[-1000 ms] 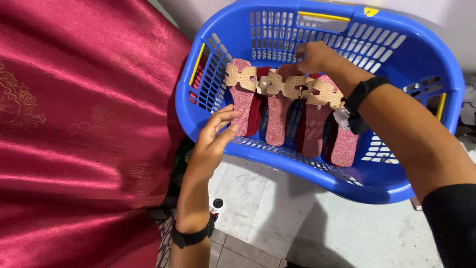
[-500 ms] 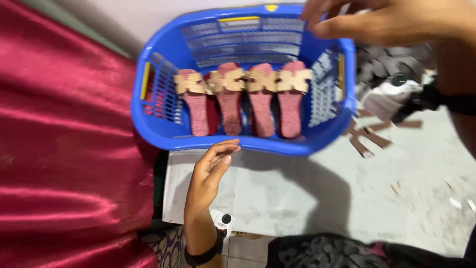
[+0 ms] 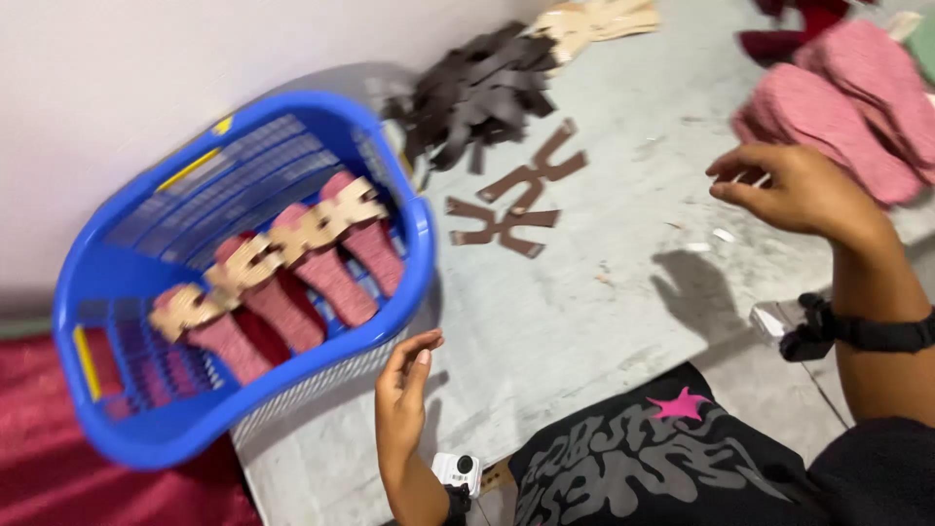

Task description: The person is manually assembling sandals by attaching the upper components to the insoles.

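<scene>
Blue plastic basket (image 3: 117, 409) sits tilted at the floor's left edge, so the pink soles (image 3: 336, 278) lean in a row. Your left hand (image 3: 404, 390) hovers open beside its rim; your right hand (image 3: 794, 190), fingers loosely curled and empty, hangs near the pink sole pile (image 3: 847, 107).

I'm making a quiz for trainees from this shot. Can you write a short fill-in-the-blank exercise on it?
1. The sandals lie in a ____ basket.
2. The number of sandals in the basket is ____.
3. The left hand is beside the basket and holds ____.
4. The loose brown straps lie on the floor, ____ the basket.

Missing words: blue; four; nothing; outside
</scene>
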